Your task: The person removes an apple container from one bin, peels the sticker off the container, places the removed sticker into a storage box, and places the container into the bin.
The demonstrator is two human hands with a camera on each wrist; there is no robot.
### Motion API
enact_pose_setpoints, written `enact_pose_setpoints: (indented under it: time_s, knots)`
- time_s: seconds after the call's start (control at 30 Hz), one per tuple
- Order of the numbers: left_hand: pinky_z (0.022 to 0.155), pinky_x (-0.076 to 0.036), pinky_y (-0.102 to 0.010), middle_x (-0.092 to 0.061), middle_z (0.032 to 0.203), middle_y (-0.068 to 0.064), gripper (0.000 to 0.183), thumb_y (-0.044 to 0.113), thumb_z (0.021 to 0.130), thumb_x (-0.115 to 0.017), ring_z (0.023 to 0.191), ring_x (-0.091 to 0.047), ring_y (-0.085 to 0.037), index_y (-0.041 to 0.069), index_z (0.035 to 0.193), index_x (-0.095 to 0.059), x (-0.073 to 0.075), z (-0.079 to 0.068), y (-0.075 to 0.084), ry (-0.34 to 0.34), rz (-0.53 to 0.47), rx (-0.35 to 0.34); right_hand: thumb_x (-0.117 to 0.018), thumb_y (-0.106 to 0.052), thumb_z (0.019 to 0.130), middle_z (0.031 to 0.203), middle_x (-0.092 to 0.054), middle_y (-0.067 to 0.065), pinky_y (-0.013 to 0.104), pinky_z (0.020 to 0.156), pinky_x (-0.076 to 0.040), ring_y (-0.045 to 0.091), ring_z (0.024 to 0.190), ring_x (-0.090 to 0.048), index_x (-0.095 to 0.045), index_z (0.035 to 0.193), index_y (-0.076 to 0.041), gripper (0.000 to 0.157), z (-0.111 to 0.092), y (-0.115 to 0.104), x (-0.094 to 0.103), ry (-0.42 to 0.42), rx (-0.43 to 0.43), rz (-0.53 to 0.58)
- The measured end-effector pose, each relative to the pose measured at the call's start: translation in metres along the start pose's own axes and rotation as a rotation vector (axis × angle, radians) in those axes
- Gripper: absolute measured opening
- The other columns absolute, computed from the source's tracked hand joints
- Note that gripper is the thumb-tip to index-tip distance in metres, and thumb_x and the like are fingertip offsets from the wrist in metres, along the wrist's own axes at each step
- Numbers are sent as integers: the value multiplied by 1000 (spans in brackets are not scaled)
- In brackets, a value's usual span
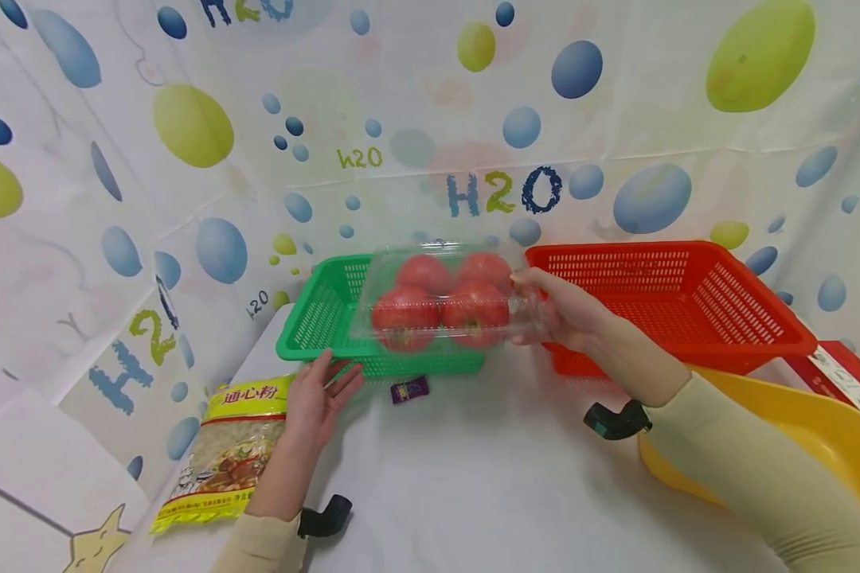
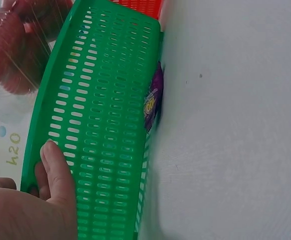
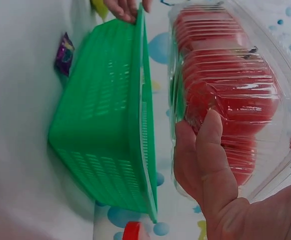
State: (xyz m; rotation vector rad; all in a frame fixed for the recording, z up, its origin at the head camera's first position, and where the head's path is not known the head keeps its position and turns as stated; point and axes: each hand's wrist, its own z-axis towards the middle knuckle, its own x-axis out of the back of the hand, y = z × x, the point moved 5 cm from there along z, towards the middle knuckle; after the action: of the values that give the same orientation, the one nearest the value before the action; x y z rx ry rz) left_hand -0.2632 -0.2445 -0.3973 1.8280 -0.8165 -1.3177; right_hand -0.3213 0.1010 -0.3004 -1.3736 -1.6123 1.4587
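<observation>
My right hand [image 1: 562,310] grips the right end of a clear plastic box [image 1: 526,322]. Through the lid show several round red fruits [image 1: 476,306], apples by their look. The box is held above a green perforated basket [image 1: 315,318], hiding part of its inside. At the basket's front left rim is my left hand [image 1: 315,398]. In the left wrist view its fingers [image 2: 58,170] lie against the basket's outer wall, with the thumb [image 2: 0,183] over the rim. The right wrist view shows the right fingers [image 3: 213,150] against the box's side.
A red basket [image 1: 688,348] stands to the right, with a yellow tub [image 1: 795,430] in front of it. A small purple packet [image 1: 409,390] lies before the green basket. At the left lies a bag of pasta [image 1: 222,454]. A patterned curtain hangs behind.
</observation>
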Motion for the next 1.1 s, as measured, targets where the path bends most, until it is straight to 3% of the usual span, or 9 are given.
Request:
enact_pose_setpoints:
  time_s: [0.2, 0.37, 0.7, 0.93, 1.1]
  knots:
    - [96, -51, -36, -61, 120, -9, 39, 29, 110, -43, 113, -67, -24, 12, 145, -41, 0, -2, 0, 7, -15, -4, -65, -37, 97, 144, -43, 10, 42, 91, -56, 33, 129, -45, -41, 138, -22, 50, 20, -5, -4, -11, -15, 16]
    - [94, -52, -33, -61, 116, -6, 27, 28, 109, -46, 104, -70, -19, 15, 132, -45, 3, -5, 4, 35, -67, -32, -63, -36, 99, 142, -42, 10, 40, 84, -58, 34, 127, -46, -35, 143, -21, 54, 37, -9, -10, -23, -7, 12]
    - [91, -54, -34, -62, 104, -7, 20, 18, 109, -44, 93, -72, -19, 11, 127, -43, -1, 0, 5, 68, -185, -29, -66, -40, 96, 137, -48, 13, 39, 77, -60, 37, 112, -60, -29, 149, -25, 66, 69, -15, -17, 25, -53, 10]
    - [88, -56, -34, -62, 101, -9, 15, 16, 108, -45, 89, -73, -20, 11, 122, -43, 0, 1, 6, 85, -172, -71, -65, -42, 96, 134, -48, 16, 40, 77, -60, 35, 99, -65, -31, 146, -24, 63, 89, -21, -17, 32, -56, 16]
    - [87, -56, -35, -62, 103, -10, 13, 15, 108, -46, 88, -73, -19, 12, 120, -44, -1, 0, 5, 77, -166, -88, -66, -42, 95, 138, -49, 17, 42, 81, -58, 38, 105, -65, -32, 146, -26, 64, 99, -22, -15, 34, -69, 22]
